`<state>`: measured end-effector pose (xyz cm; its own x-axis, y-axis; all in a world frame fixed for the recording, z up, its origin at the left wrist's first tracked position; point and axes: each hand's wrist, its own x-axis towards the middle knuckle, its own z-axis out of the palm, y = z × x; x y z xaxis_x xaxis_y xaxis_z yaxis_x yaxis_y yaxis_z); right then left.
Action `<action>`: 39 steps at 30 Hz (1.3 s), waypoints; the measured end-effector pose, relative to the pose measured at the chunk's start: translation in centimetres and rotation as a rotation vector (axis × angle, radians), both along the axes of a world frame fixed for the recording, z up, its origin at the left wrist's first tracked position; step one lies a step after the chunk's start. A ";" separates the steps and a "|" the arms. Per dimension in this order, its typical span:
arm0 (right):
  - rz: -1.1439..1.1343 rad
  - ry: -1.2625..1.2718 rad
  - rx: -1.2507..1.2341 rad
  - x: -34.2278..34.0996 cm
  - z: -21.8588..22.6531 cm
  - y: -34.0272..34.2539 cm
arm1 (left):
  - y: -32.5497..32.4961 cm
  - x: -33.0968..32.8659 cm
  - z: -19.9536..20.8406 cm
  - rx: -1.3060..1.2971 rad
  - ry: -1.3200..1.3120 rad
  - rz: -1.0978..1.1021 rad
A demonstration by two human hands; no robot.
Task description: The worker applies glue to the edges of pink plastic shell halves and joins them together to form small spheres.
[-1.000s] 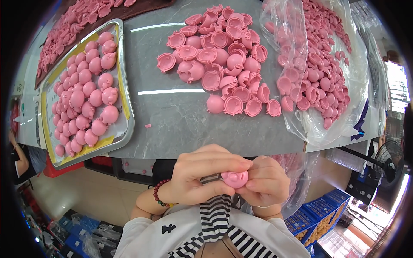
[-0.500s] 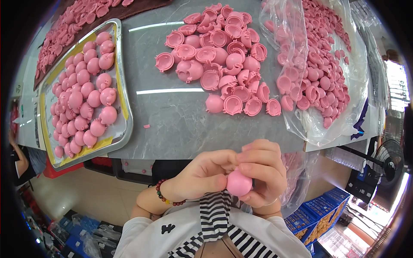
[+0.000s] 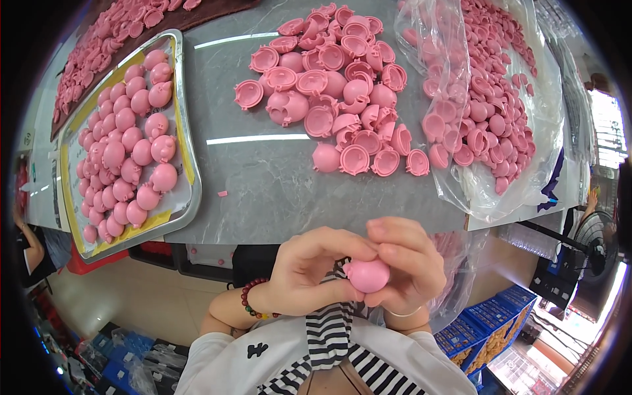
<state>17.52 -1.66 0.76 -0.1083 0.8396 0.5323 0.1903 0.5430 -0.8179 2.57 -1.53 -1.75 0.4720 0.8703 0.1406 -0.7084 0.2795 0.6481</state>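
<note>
A round pink plastic ball (image 3: 368, 276) with small nubs on its left side is held between both hands, just beyond the table's near edge. The thumb and fingertips of my left hand (image 3: 309, 268) pinch it from the left. My right hand (image 3: 409, 266) grips it from the right, its thumb below and its fingers curled above. In front of my hands, on the table, lies a pile of pink half shells (image 3: 319, 120), many with the hollow side up. A few closed or nearly closed balls (image 3: 326, 158) are mixed in.
To the left stands a metal tray (image 3: 192, 207) with many pink balls. Clear plastic bags (image 3: 454, 181) with more pink shells lie at the right. A brown cloth (image 3: 204, 13) bears further pink pieces at the far left. Blue crates (image 3: 484, 322) and a fan (image 3: 596, 243) are on the right.
The pink ball has turned in my fingers, so its nubs now show on the left. Both hands have shifted slightly around it.
</note>
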 end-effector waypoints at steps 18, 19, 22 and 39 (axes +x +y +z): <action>0.057 0.085 -0.057 -0.5 0.3 -1.2 | 0.8 -0.4 0.4 0.548 0.347 0.350; 0.059 0.096 -0.064 -0.6 0.2 -1.2 | 0.6 -0.3 0.2 0.520 0.346 0.359; -0.025 0.102 -0.133 -1.2 0.1 -1.2 | 0.9 -1.0 0.7 0.461 0.421 0.329; -0.337 0.050 -0.029 2.4 -1.3 -1.2 | 3.7 -11.5 3.0 0.757 1.861 1.001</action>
